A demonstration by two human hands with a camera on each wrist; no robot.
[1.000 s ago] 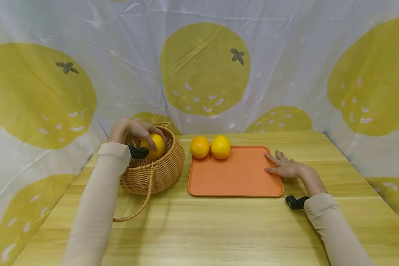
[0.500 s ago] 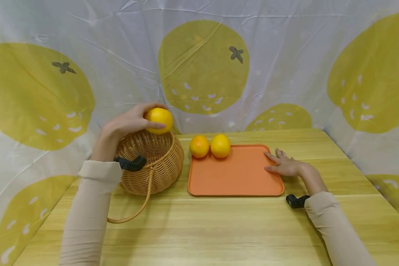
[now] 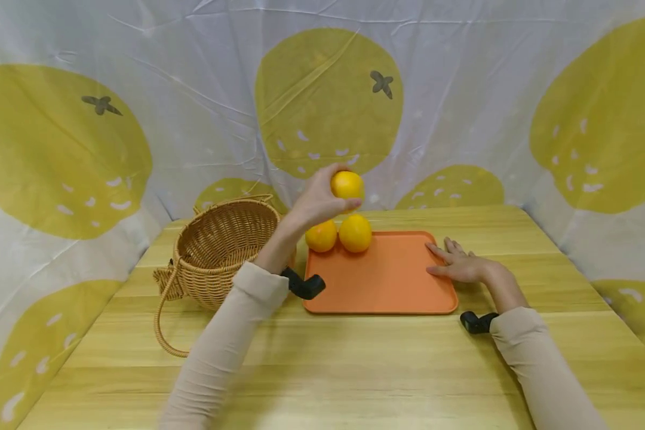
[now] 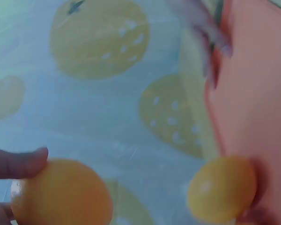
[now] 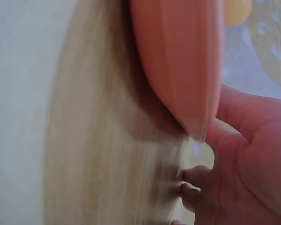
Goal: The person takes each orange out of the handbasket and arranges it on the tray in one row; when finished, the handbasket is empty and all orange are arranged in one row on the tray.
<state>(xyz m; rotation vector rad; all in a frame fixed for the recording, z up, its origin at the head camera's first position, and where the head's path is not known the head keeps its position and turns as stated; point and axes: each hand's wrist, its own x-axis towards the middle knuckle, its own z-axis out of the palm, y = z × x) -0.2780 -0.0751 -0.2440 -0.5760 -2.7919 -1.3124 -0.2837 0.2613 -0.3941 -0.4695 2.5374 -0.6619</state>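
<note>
My left hand (image 3: 316, 194) grips an orange (image 3: 348, 185), held in the air over the back left of the orange tray (image 3: 392, 278). Thumb and fingers wrap its left side, and the same orange fills the lower left of the left wrist view. Below it, two more oranges sit side by side at the tray's back left corner: a left one (image 3: 321, 237), partly covered by my hand, and a right one (image 3: 355, 233). My right hand (image 3: 464, 267) lies with spread fingers at the tray's right edge, some fingertips over the rim. The right wrist view shows the palm (image 5: 253, 159) beside that rim.
A round wicker basket (image 3: 204, 286) stands left of the tray, its handle drooping onto the wooden table (image 3: 355, 370). My left forearm crosses in front of its right side. A fruit-printed curtain (image 3: 451, 107) hangs behind and at both sides.
My left hand has lifted the orange out of the basket and carried it right, over the tray's back left corner. The right hand has stayed at the tray's edge.
</note>
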